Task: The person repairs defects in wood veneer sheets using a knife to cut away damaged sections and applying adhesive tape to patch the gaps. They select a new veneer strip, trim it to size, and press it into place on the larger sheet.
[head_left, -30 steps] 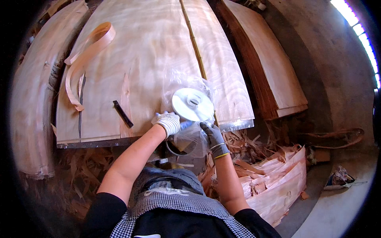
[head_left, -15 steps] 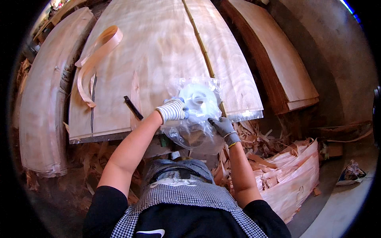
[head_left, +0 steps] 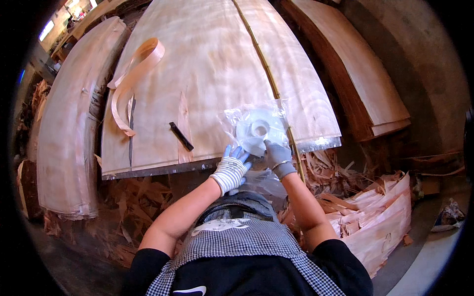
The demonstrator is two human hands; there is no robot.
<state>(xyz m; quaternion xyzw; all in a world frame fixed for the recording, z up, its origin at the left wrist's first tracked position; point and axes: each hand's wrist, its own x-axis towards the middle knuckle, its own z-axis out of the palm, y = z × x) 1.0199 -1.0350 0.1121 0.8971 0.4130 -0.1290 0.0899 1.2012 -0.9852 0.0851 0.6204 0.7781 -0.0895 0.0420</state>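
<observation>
A roll of whitish, translucent material (head_left: pixel 242 129) with a hollow core lies in a crinkled clear plastic bag (head_left: pixel 228 118), at the near edge of a broad stack of wood veneer sheets (head_left: pixel 207 74). My right hand (head_left: pixel 278 157), in a grey glove, grips the near right side of the roll. My left hand (head_left: pixel 231 170), in a striped glove with blue fingers, is just left of the roll's near edge. Its fingers are stretched out and apart beside the plastic. Loose plastic hangs below the stack's edge between my hands.
A black bar-shaped tool (head_left: pixel 181 136) and a curled veneer strip (head_left: pixel 129 81) lie on the stack. A long thin yellowish strip (head_left: pixel 264 61) runs along it. More veneer stacks stand left (head_left: pixel 74 113) and right (head_left: pixel 355 64). Veneer scraps (head_left: pixel 365 217) heap below on the right.
My left hand has moved off the roll's left side, down toward me. My right hand has shifted onto the roll's near side. The whole view has shifted slightly.
</observation>
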